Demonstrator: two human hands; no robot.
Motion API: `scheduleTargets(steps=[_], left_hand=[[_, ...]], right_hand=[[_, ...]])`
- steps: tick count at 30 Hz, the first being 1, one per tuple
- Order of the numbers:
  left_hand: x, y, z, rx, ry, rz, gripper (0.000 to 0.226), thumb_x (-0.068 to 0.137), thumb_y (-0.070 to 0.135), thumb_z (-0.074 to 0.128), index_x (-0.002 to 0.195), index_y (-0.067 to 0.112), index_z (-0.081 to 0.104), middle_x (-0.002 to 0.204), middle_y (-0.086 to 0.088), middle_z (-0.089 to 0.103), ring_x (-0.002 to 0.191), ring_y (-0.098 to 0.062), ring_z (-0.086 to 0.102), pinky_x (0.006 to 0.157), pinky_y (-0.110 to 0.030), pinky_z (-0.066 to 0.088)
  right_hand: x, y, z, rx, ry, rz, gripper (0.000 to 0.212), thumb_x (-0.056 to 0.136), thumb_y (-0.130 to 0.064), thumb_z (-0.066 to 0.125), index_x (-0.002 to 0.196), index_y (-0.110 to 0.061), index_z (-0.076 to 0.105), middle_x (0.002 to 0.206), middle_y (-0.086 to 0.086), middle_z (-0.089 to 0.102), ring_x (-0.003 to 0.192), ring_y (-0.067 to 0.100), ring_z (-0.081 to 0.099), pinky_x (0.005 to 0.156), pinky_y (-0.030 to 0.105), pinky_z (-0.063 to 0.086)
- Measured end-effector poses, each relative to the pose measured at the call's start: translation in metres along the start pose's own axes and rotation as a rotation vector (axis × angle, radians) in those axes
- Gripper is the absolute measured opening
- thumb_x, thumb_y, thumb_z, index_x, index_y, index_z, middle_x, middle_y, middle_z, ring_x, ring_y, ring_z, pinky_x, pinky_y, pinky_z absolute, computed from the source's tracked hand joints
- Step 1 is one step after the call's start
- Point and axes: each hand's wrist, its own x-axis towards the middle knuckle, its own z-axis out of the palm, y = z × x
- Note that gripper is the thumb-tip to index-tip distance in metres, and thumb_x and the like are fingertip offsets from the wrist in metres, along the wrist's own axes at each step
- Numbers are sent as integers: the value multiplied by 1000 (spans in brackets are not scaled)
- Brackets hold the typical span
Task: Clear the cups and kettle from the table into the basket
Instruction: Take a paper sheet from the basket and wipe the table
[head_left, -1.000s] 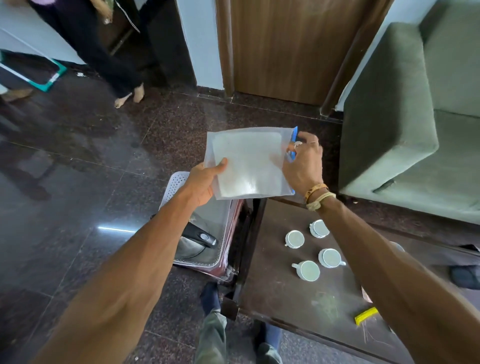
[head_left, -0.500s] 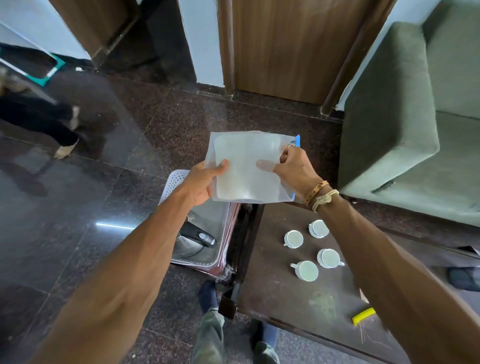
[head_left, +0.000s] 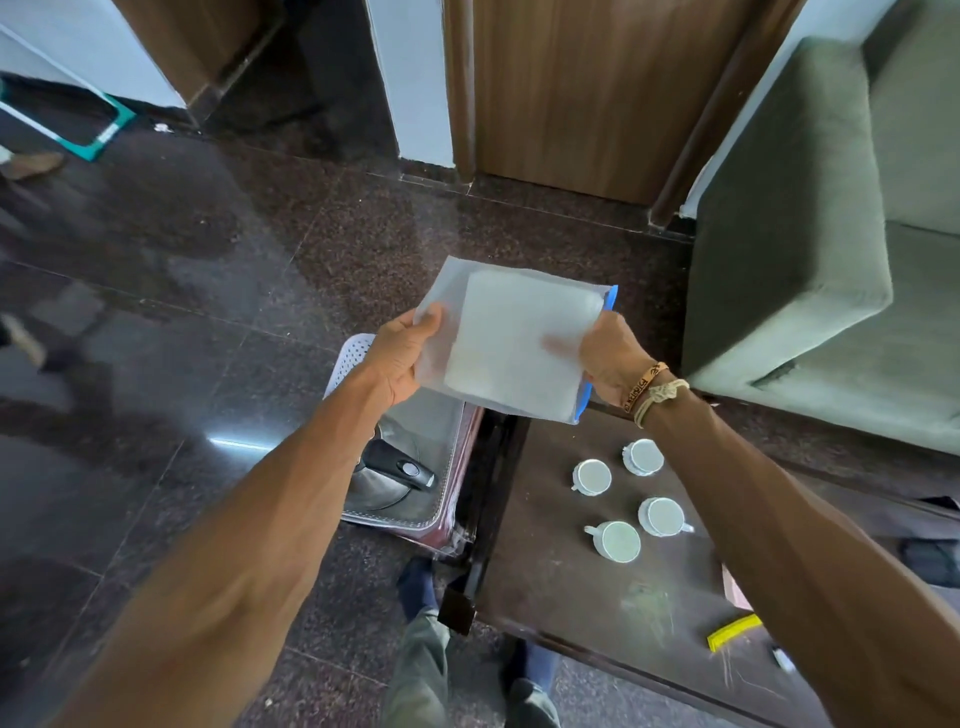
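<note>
The left hand (head_left: 402, 358) grips the left edge of a translucent pouch (head_left: 514, 343), thumb on top. The right hand (head_left: 605, 358) holds its right edge by the blue zip strip (head_left: 609, 299), so both hands are full. The pouch hangs in the air above the gap between basket and worktop, with something flat and white inside it.

Below the left forearm, the basket (head_left: 353, 353) sits on the floor against the worktop (head_left: 571, 597), and the kettle (head_left: 397, 467) already lies in it. The far left cup (head_left: 592, 477), far right cup (head_left: 644, 456), near right cup (head_left: 662, 516) and near left cup (head_left: 617, 540) all stand on the worktop, close together. A yellow comb (head_left: 732, 631) lies nearer the person.

The cups look like the remaining work. The pouch should probably be put down first, well clear of them, to free both hands. Each cup can then be lifted by its handle and lowered beside the kettle rather than onto it.
</note>
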Motion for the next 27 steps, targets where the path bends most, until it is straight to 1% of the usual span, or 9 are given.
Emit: scheduleTargets(steps=[3,7,10,13,16,19,23,25,27], left_hand=[[2,3,-11,8,28,19,14,95,29,66,100,17,71,104,-6,76,93,-23,71,87,-47,58],[2,6,-25,2,18,37,17,95,29,65,103,15,70,106,-6,76,95,-21,72,86,-44,59],[0,8,-33,-29,20,61,16,98,26,61,104,14,69,105,-6,77,94,-19,74,81,-39,61],[0,11,-41,-57,20,80,16,99,25,58,104,14,69,103,-5,78,93,-17,75,71,-33,61],[0,14,-49,-66,33,92,21,98,27,60,110,12,69,108,-7,76,96,-19,74,71,-34,61],[-1,17,-53,-69,36,98,17,98,28,60,105,15,69,111,-7,75,97,-21,74,72,-37,61],[0,21,-52,-74,18,95,18,100,27,58,105,15,69,107,-6,76,93,-22,75,70,-38,61],[0,22,-50,-75,15,88,17,99,27,59,104,15,70,103,-6,77,91,-21,75,67,-36,61],[1,23,-49,-78,11,75,15,99,27,60,101,15,70,100,-5,78,89,-21,75,66,-36,61]], right_hand=[[5,3,-8,38,55,0,29,84,13,65,111,3,68,107,16,72,97,32,70,90,55,56],[11,2,-22,35,68,-11,35,83,10,69,117,3,65,112,16,71,100,30,70,91,52,57],[14,0,-34,48,103,2,36,83,8,71,117,-1,66,112,14,71,100,29,70,91,53,56],[14,0,-56,73,88,6,40,85,7,70,123,-2,64,120,15,69,109,32,67,95,56,53],[10,4,-83,197,26,12,50,86,6,65,134,-3,57,129,16,66,115,34,65,94,57,53],[1,9,-101,396,2,20,56,86,0,64,140,-8,53,130,11,66,110,27,69,81,44,60],[-6,22,-89,609,-33,88,57,83,-3,65,138,-3,53,115,11,73,95,21,74,74,31,61],[-8,29,-69,610,-83,161,56,85,-4,64,140,0,50,111,11,74,94,22,74,72,31,61],[-5,38,-49,628,-122,219,50,91,-4,61,140,0,52,124,15,69,108,27,70,81,37,60]])
